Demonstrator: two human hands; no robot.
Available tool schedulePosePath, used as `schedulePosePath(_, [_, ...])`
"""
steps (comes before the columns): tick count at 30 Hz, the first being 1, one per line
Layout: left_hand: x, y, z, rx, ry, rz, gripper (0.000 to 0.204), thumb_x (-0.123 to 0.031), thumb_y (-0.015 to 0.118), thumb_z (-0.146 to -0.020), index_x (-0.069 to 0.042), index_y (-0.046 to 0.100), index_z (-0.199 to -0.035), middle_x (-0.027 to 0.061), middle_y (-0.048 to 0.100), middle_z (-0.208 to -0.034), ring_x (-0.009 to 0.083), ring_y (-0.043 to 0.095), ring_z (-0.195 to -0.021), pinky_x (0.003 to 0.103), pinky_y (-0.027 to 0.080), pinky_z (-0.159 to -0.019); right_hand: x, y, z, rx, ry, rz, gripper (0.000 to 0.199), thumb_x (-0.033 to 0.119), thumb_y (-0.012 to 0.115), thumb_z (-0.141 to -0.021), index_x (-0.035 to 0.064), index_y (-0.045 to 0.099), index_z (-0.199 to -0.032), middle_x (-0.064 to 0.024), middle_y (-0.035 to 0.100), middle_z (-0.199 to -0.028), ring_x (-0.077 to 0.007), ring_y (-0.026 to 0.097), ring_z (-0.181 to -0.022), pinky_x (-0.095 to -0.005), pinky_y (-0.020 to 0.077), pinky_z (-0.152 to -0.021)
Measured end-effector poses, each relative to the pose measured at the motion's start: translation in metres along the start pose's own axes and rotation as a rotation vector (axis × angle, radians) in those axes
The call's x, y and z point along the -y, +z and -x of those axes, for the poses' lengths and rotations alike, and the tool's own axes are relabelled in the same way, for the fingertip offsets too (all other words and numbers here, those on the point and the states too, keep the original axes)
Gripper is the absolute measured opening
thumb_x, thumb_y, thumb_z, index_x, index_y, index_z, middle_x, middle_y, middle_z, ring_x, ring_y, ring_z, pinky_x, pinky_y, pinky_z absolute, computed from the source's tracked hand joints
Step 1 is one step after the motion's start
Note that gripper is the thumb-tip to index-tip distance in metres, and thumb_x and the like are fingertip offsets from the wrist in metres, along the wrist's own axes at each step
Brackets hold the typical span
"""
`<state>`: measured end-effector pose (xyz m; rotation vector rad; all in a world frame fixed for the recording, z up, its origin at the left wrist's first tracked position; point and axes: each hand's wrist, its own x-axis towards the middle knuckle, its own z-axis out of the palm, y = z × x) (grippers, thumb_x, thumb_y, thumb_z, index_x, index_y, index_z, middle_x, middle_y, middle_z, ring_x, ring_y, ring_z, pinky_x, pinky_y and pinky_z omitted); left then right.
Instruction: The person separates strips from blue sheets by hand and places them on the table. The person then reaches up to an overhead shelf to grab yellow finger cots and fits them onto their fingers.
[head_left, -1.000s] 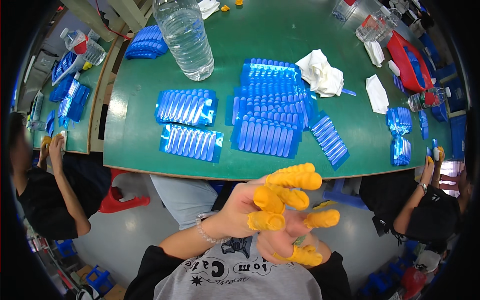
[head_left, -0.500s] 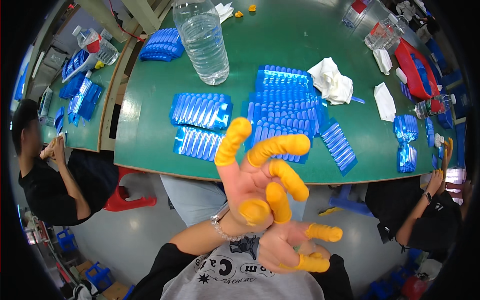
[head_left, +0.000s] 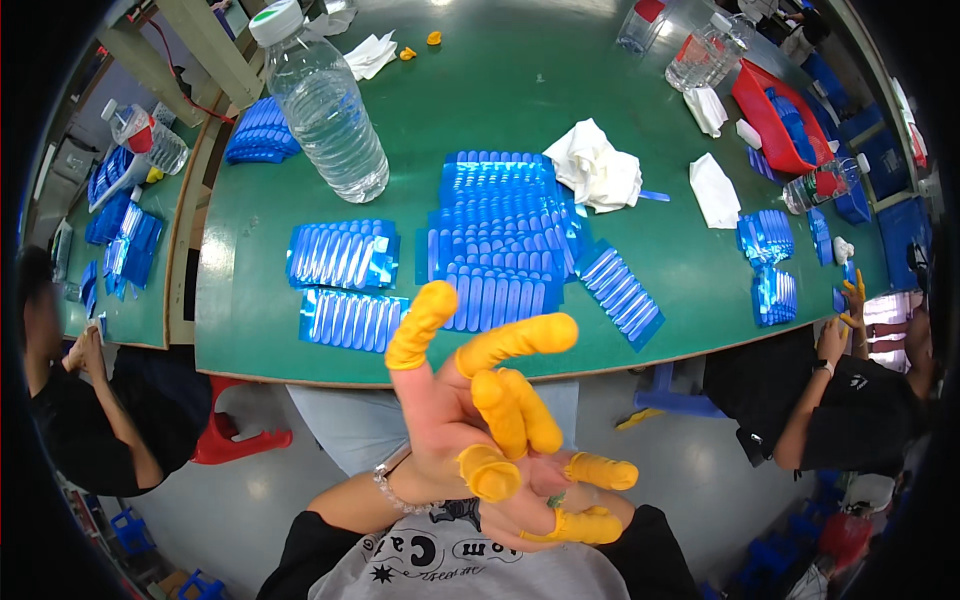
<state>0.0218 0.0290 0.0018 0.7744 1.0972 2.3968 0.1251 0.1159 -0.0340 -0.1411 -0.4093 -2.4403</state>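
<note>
My left hand (head_left: 440, 410) is raised in front of my chest, a beaded bracelet on its wrist. Yellow finger cots cover its fingers, which are spread, some of them bent, with nothing between them. Crossing behind and below it, my right hand (head_left: 530, 510) shows two outstretched fingers in yellow cots, held apart; its other fingers are hidden behind the left hand. The hands overlap, and whether they touch I cannot tell. Beyond them lie blue sheets with rows of long rounded pieces: a large stack (head_left: 500, 225), two smaller groups (head_left: 343, 255) on the left and a single slanted sheet (head_left: 620, 295).
A water bottle (head_left: 325, 110) stands behind the left sheets on the green table (head_left: 480, 90). Crumpled white tissue (head_left: 595, 165) lies by the stack. A red tray (head_left: 775, 115) is at far right. Co-workers sit at the left (head_left: 110, 410) and right (head_left: 790, 390).
My view has shifted, so the table stuff appears further left. Two middle fingers of my left hand have drawn together and bent, and the right hand now sits more behind the left.
</note>
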Motion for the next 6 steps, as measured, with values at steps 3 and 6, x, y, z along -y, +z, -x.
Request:
schedulePosePath(3, [-0.001, 0.000, -0.017, -0.018, -0.038, 0.156, 0.100, -0.018, 0.071, -0.081, -0.023, -0.007, -0.144, 0.0361, 0.039, -0.129, 0.0211, 0.063, -0.077, 0.026, 0.054, -0.058, -0.004, -0.004, 0.001, 0.096, -0.027, 0.039, 0.053, 0.051, 0.072, -0.072, 0.0024, 0.059, -0.088, -0.0076, 0.060, -0.081, -0.0182, 0.053, -0.055, -0.0252, 0.0442, -0.047])
schedulePosePath(6, [-0.008, 0.001, -0.017, -0.139, -0.162, 0.080, 0.093, -0.037, 0.064, -0.086, -0.026, -0.008, -0.144, 0.0322, 0.036, -0.134, 0.0261, 0.064, -0.088, 0.028, 0.055, -0.057, -0.002, -0.015, -0.004, 0.250, -0.049, 0.101, 0.055, 0.055, 0.071, -0.072, 0.0031, 0.060, -0.089, -0.0091, 0.059, -0.086, -0.0177, 0.054, -0.059, -0.0248, 0.0459, -0.051])
